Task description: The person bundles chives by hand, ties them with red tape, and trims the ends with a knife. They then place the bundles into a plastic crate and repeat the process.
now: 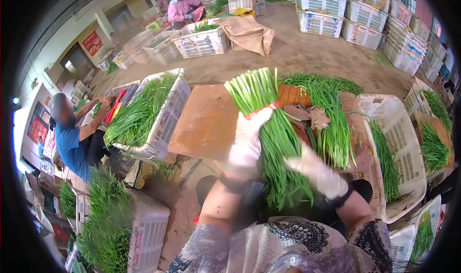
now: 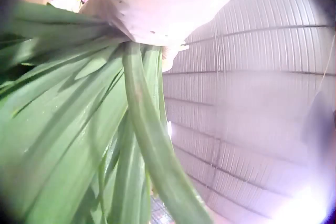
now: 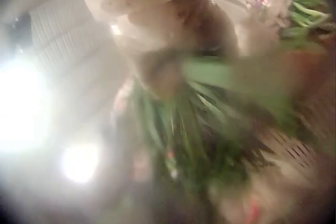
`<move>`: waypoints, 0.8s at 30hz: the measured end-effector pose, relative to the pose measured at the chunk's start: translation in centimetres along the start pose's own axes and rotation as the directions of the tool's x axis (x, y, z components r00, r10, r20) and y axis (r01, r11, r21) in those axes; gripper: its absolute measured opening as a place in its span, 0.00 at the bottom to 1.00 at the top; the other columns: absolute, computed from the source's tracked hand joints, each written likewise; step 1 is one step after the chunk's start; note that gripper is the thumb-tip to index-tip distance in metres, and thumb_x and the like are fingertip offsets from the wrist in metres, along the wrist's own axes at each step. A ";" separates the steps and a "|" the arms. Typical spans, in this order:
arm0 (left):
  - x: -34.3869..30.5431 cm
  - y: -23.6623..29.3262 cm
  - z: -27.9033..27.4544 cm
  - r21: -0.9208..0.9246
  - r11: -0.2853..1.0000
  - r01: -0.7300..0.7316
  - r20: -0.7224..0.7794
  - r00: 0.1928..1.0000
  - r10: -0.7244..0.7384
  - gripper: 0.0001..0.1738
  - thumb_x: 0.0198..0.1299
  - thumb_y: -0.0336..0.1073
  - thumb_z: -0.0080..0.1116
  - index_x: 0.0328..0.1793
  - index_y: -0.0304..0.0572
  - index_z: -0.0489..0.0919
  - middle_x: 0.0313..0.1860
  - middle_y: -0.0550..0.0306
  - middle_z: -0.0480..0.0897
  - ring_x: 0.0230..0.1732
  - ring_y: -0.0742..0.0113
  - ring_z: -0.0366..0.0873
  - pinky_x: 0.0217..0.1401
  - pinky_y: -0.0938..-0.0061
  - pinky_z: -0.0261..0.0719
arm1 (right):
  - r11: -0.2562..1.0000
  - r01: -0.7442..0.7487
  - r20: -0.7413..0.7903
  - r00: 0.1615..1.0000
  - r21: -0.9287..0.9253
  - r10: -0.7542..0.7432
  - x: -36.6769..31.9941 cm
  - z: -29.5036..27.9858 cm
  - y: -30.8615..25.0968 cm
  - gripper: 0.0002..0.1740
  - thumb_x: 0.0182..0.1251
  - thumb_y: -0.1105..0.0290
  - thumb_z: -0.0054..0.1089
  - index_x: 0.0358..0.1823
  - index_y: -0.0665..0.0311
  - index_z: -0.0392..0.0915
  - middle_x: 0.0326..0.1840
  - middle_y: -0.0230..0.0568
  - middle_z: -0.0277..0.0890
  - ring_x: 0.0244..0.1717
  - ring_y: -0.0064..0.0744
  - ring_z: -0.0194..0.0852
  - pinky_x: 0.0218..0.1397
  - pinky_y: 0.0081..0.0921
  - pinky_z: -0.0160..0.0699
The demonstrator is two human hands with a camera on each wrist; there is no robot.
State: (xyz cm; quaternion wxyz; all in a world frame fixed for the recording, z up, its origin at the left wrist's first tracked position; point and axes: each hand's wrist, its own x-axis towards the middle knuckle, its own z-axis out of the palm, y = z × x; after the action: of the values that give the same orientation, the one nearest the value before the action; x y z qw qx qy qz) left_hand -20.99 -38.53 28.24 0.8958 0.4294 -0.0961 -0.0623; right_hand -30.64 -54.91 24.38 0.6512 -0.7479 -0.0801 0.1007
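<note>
A bunch of long green stalks with flat leaves, like garlic chives (image 1: 283,148), stands tilted in front of me, pale cut ends up and leaf tips down. Around its upper part runs a red band (image 1: 261,110). My gloved left hand (image 1: 249,133) grips the bunch just below that band; in the left wrist view, leaves (image 2: 68,129) fan out from under the glove (image 2: 157,14). At the bunch's right side is my gloved right hand (image 1: 321,171), blurred, its fingertips right at the leaves. The right wrist view shows the glove (image 3: 157,3) above blurred leaves (image 3: 199,124).
Behind the bunch is a brown board (image 1: 204,121). More chives (image 1: 331,124) lie on the right with a brown cloth (image 1: 314,117). White crates (image 1: 403,143) of greens flank me on both sides. A person in blue (image 1: 74,138) sits at the left.
</note>
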 end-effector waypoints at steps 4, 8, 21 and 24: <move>1.2 3.5 -1.8 0.010 0.997 -0.077 -0.043 0.996 0.078 0.15 0.56 0.27 0.64 0.51 0.36 0.79 0.39 0.56 0.84 0.34 0.66 0.83 0.39 0.70 0.84 | 0.193 0.374 0.401 0.630 -0.907 0.665 -7.2 -0.5 3.1 0.22 0.59 0.66 0.59 0.55 0.62 0.77 0.46 0.50 0.82 0.50 0.42 0.81 0.58 0.37 0.75; -0.8 3.0 -0.2 0.149 0.976 -0.157 -0.045 0.985 0.165 0.18 0.54 0.23 0.65 0.53 0.36 0.78 0.41 0.56 0.84 0.39 0.68 0.82 0.44 0.73 0.82 | 0.269 0.188 0.160 0.979 -0.945 -0.123 -5.5 -3.1 -9.7 0.10 0.64 0.62 0.54 0.38 0.57 0.80 0.30 0.42 0.80 0.34 0.42 0.82 0.40 0.36 0.78; -4.3 -0.3 -1.2 0.174 0.985 -0.011 0.077 0.997 -0.003 0.30 0.51 0.19 0.67 0.61 0.39 0.70 0.51 0.55 0.82 0.48 0.68 0.81 0.51 0.74 0.82 | 0.183 0.608 0.230 0.538 -0.773 -0.811 7.0 -4.7 -16.9 0.21 0.59 0.71 0.64 0.55 0.62 0.76 0.46 0.45 0.74 0.48 0.42 0.74 0.51 0.36 0.75; -4.2 0.0 -1.6 0.184 0.982 -0.032 0.120 0.993 0.010 0.31 0.50 0.19 0.67 0.62 0.39 0.70 0.52 0.54 0.81 0.48 0.68 0.81 0.51 0.73 0.82 | 0.151 0.538 0.244 0.592 -0.830 -0.768 5.1 -1.3 -16.3 0.20 0.56 0.65 0.69 0.48 0.63 0.78 0.40 0.44 0.73 0.44 0.44 0.74 0.49 0.37 0.74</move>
State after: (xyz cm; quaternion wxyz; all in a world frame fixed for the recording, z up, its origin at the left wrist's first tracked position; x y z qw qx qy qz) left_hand -24.68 -36.52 26.77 0.8451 0.5056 -0.1592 -0.0691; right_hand -25.15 -52.62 40.43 0.1788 -0.8530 -0.3573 -0.3358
